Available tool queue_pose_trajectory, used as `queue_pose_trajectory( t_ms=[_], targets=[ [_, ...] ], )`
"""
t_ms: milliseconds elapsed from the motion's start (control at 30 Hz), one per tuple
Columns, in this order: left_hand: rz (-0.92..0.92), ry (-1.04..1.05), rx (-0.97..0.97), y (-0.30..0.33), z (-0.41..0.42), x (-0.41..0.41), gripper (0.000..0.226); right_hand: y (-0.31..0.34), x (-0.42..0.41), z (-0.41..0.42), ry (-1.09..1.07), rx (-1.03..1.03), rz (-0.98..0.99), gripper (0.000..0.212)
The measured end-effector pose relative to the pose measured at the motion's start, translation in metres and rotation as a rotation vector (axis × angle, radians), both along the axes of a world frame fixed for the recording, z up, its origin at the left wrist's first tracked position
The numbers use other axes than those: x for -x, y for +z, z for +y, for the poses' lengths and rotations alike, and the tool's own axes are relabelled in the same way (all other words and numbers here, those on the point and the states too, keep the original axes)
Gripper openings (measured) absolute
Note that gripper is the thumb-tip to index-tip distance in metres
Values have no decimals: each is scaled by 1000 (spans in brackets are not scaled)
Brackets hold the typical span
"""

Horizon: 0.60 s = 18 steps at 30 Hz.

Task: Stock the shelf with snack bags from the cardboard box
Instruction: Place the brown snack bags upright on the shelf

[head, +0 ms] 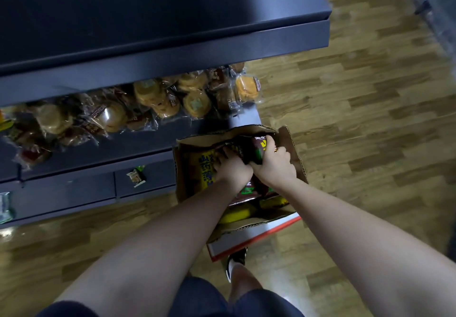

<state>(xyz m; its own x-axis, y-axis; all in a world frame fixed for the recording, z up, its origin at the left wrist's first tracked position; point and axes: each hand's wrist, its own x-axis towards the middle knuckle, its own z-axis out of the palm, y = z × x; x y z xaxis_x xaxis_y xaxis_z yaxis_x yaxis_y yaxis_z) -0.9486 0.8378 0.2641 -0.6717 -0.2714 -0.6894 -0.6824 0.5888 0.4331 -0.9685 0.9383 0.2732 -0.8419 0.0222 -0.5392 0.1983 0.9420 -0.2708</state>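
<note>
Down on the wooden floor (pixel 357 119), just beside the end of the dark shelf (pixel 172 52), stands the open cardboard box (pixel 293 149), and both hands are inside it. The right hand (pixel 274 161) has its fingers curled over the top of a dark snack bag (pixel 249 149) with yellow print, gripping it near the far wall of the box. The left hand (pixel 232 168) is pressed in against the same bag, its fingers tucked down between that bag and a yellow bag (pixel 204 166) lying to its left; whether those fingers pinch the dark bag or only dig beside it I cannot tell, since the fingertips are buried. More yellow and dark bags show lower in the box, under the wrists.

Nothing from the box appears to have reached the shelf: the lower tier (pixel 217 124) just beside the box holds clear-wrapped buns (pixel 158 99), not these bags. My judgement is that the step in hand is pulling the dark bag free.

Several things could go wrong. The bags look tightly packed, so a hard pull may drag a neighbour out and drop it on the floor. Squeezing the top could crush the contents or burst the seal. The box flaps stand close round the hands and could snag the bag as it rises. The upper shelf edge overhangs near the box, so a quick lift could knock the bag or a hand against it.
</note>
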Motion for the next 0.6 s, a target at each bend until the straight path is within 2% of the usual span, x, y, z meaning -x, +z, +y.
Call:
queue_pose_trajectory(
  t_ms=[100,233,433,533,600],
  targets=[
    [-1,122,-70,0,2,7,77,2,3,0,56,-36,39,88],
    [-7,171,-39,-4,3,12,75,6,11,2,72,8,9,77],
    [-44,41,67,-5,8,4,95,14,23,11,112,19,-46,74],
    [-13,-31,181,-5,11,0,91,20,23,12,130,1,-42,73],
    [-22,-58,187,-1,8,0,87,23,24,11,141,8,-30,74]
  ],
)
